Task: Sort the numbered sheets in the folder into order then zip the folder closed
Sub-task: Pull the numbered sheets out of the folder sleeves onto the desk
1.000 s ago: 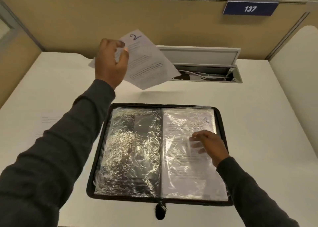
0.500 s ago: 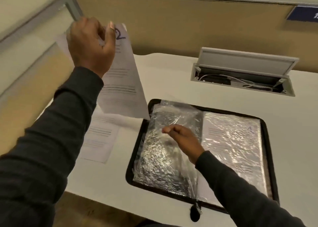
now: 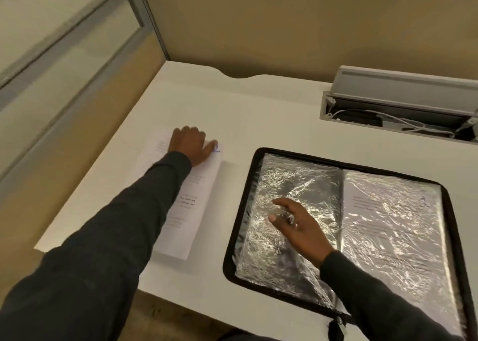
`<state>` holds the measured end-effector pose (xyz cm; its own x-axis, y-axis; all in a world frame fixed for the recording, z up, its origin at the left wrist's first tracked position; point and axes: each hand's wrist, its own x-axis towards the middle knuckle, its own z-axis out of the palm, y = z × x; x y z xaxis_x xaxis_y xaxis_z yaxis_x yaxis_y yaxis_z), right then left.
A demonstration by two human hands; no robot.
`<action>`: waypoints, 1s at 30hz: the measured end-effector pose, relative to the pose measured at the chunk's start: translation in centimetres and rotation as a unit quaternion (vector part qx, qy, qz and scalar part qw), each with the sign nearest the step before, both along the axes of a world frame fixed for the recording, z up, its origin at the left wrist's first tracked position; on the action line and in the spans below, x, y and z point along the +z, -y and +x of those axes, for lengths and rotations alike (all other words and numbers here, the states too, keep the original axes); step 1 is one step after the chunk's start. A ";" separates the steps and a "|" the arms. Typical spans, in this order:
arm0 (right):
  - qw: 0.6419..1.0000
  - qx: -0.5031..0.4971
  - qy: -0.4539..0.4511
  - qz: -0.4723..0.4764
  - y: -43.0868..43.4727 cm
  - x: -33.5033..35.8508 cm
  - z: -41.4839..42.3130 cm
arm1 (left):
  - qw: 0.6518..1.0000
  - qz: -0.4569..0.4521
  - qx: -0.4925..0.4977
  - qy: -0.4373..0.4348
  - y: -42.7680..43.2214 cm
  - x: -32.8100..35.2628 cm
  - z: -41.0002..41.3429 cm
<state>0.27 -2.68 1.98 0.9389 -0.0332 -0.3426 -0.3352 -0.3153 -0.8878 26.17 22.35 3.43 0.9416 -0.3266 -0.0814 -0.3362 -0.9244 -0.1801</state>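
A black zip folder lies open on the white desk, with crinkled clear sleeves inside. Its left sleeve looks empty and dark; the right sleeve holds a printed sheet with a faint handwritten mark near its top right. My right hand hovers over or rests on the left sleeve, fingers spread and relaxed. To the left of the folder, the sheet marked 2 lies flat on the desk, over another sheet. My left hand presses on its top end, partly covering the blue number. The zip pull hangs at the folder's near edge.
The white desk ends at a near edge just below the sheets. An open cable tray with wires sits at the back right. Beige partition walls stand behind and to the left.
My left hand has brought the sheet marked 2 down from the air and laid it on the desk left of the folder. My right hand moved from the right sleeve to the left one.
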 end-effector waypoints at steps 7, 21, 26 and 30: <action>0.939 0.148 -0.035 -0.308 1.3 -3.7 -2.1 | 0.996 0.030 0.027 -0.078 -1.0 -4.9 0.0; 0.955 0.068 -0.009 -0.289 2.6 -4.0 -3.7 | 0.983 -0.168 -0.038 -0.068 7.4 -4.5 -5.7; 0.927 -0.049 -0.036 -0.369 7.7 -4.4 -5.2 | 0.959 -0.184 -0.177 -0.121 16.5 -4.0 -12.7; 0.901 -0.156 -0.107 -0.391 12.6 -4.1 -7.0 | 0.938 -0.197 -0.240 -0.155 22.5 -5.3 -18.4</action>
<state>-6.72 -15.31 -2.15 0.7573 -0.5938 -0.2717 -0.6528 -0.6775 -0.3388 7.74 -0.11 -1.89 0.6291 -0.7694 -0.1107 -0.7106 -0.6270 0.3193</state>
